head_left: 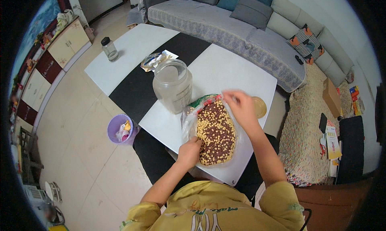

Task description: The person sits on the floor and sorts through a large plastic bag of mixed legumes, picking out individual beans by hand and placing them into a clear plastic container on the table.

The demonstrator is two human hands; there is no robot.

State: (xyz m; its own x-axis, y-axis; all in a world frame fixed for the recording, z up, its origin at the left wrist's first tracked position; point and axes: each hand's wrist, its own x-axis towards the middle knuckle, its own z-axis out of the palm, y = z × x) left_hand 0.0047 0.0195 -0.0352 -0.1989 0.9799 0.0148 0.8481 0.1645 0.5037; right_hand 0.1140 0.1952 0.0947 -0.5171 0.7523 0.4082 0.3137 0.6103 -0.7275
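Yellow shirt cloth (241,215) is filling the near edge of the scene, and just beyond it we are finding an open plastic bag (189,128) resting on the near end of the white-and-black table (245,70). The bag is holding small dark red and pale yellow beans (215,130), lying exposed and spreading close to its rim. Our left hand (189,152) is gripping the bag's near left edge, its fingers curling in beside the beans. Our right hand (240,107) is showing blurred at the far right edge; whether its fingers are pinching the plastic or standing loose, we are unable to tell.

On handling, we are judging the beans loose and quick to run. We are therefore advising a firm left hold on the plastic itself, with the rim standing higher than the contents all round. For the right fingers, we are recommending a folded pinch of film and slow, even tension; a sharp tug would be risking a spill over the near table edge. We are also noting an uncovered clear jar (173,88) standing just beyond the bag to the left, and a round gold lid (260,107) lying to the right, near the wrist: both are calling for clearance.
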